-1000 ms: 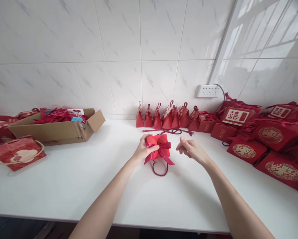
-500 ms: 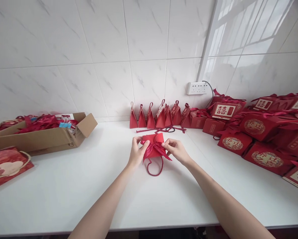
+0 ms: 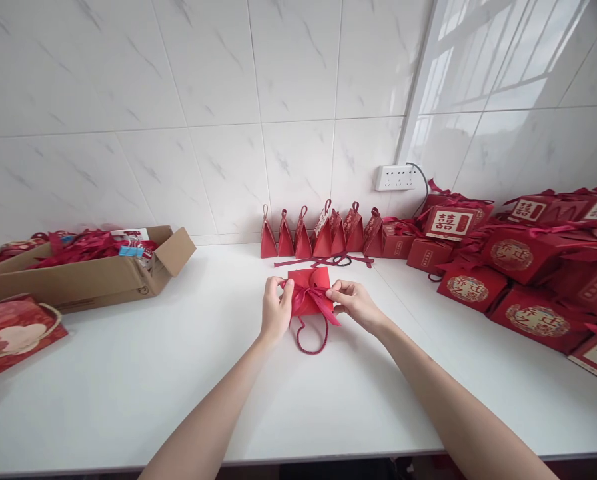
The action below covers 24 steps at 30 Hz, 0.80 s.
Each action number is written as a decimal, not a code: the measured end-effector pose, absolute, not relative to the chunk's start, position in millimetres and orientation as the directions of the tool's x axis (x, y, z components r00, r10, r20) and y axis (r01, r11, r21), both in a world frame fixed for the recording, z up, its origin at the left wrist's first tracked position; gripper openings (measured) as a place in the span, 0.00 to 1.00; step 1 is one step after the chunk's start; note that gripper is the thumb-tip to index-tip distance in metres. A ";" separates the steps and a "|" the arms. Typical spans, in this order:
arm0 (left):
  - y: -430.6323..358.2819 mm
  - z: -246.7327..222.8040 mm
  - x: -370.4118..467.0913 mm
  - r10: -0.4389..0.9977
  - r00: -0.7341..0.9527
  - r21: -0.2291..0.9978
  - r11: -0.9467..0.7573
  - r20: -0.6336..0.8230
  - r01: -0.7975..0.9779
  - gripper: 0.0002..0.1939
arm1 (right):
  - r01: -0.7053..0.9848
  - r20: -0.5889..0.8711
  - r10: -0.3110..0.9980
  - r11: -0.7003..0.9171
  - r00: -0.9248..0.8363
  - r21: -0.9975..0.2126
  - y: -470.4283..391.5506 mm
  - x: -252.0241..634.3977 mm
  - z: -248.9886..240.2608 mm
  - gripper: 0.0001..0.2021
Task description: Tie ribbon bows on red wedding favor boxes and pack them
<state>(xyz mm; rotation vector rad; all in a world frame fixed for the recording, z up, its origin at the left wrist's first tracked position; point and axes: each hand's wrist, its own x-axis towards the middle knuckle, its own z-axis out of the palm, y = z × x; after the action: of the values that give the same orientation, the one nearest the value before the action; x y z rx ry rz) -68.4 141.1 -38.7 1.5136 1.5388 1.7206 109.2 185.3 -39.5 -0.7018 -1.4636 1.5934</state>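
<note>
1. While the left hand (image 3: 277, 307) pinches the left side of the satin bow (image 3: 309, 294), thumb and fingers nearly closed, the right hand (image 3: 354, 304) grips its right side between thumb and forefinger.
2. Red box (image 3: 298, 275) under the bow: between both hands, at or just above the white table (image 3: 323, 413); contact cannot be told.
3. Cord handle (image 3: 312, 353): looped out from the box's near side.
4. Ribbon strips (image 3: 298, 263): flat, just beyond the box.
5. Peaked boxes (image 3: 301, 245): upright in a row near the tiled wall (image 3: 213, 167).
6. Left: cardboard carton (image 3: 103, 287) heaped with red ribbon; patterned box (image 3: 16, 340) in front.
7. Right: stacked gift boxes (image 3: 536, 320), several ribboned.
</note>
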 end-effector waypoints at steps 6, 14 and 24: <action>143.8 -40.5 -67.3 0.809 -0.352 0.863 -0.341 0.471 0.373 0.14 | -0.227 0.127 0.859 0.013 -0.495 -0.974 188.4 108.5 -42.6 0.19; 142.4 -38.8 -73.8 0.838 -0.290 0.868 -0.362 0.462 0.339 0.14 | -0.068 0.282 0.842 0.283 -0.459 -0.957 183.4 116.4 -36.3 0.30; 147.5 -41.0 -80.3 0.714 -0.247 0.734 -0.524 0.655 0.432 0.11 | 0.240 0.411 0.720 0.615 -0.559 -0.751 179.2 114.5 -43.9 0.55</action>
<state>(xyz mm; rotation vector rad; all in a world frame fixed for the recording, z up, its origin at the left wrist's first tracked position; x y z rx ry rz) -80.3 147.5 -41.0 1.7706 1.3942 1.8522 114.5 179.2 -43.9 -0.7512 -2.1068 0.8397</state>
